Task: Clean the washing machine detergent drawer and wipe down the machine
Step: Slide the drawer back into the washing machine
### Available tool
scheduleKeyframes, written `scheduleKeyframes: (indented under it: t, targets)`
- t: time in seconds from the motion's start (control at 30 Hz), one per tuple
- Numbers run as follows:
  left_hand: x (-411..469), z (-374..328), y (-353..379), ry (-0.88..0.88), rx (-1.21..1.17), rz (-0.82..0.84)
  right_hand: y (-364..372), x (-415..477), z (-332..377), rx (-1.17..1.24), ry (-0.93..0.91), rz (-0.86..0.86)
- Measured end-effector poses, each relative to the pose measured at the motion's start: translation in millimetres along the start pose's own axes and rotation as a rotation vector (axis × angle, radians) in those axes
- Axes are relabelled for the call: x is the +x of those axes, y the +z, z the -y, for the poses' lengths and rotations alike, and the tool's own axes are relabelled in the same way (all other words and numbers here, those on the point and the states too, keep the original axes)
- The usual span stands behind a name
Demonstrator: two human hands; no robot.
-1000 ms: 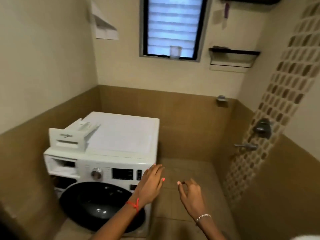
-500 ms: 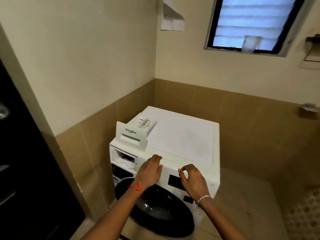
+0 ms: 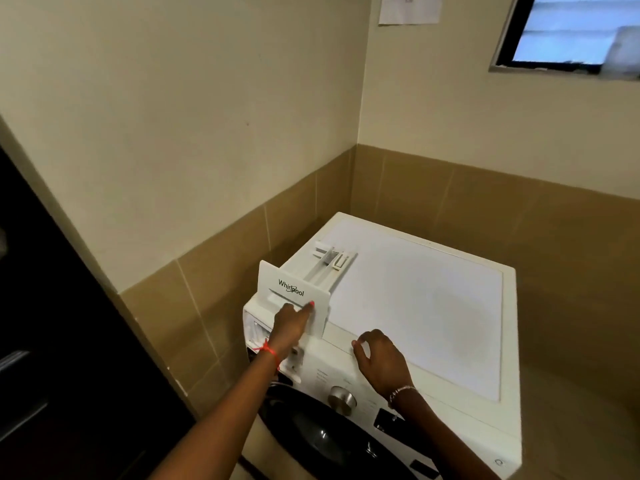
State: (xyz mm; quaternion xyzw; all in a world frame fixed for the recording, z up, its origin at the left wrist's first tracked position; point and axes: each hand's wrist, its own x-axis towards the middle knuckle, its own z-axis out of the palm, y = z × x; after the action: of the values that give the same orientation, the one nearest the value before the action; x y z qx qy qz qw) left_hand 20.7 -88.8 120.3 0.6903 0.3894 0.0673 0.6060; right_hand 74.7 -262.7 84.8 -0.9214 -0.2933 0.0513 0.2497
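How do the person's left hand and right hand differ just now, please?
The left hand stretches its fingers out to the front of the detergent drawer, while the right hand has loosely curled fingers and holds nothing. The left wrist wears a red thread; the right wrist wears a silver bracelet. Both are at the front edge of the washing machine.

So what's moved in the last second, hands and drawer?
The left hand moved up and left to touch the front of the detergent drawer at its handle recess. The right hand, loosely curled and empty, reached the front top edge of the washing machine. The drawer still lies on top.
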Motion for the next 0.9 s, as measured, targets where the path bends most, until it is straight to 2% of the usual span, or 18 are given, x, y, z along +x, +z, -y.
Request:
scheduleKeyframes:
  t: [0.13, 0.3, 0.63, 0.8, 0.9]
  targets:
    - [30, -12, -2, -0.169, -0.268, -0.029, 10, 28, -5, -0.035, -0.030, 0.053]
    - [56, -19, 1, -0.253, -0.337, -0.042, 29, 45, -14, -0.009, -0.032, 0.111]
    - [74, -20, 2, -0.271, -0.444, -0.029, 57, 64, -27, -0.112, -0.097, 0.152]
    - [61, -9, -18, -0.283, -0.417, -0.044, 66, 71, -25, -0.227, -0.112, 0.124]
    - [48, 6, -40, -0.288, -0.426, -0.056, 73, 77, -24, -0.193, -0.132, 0.155]
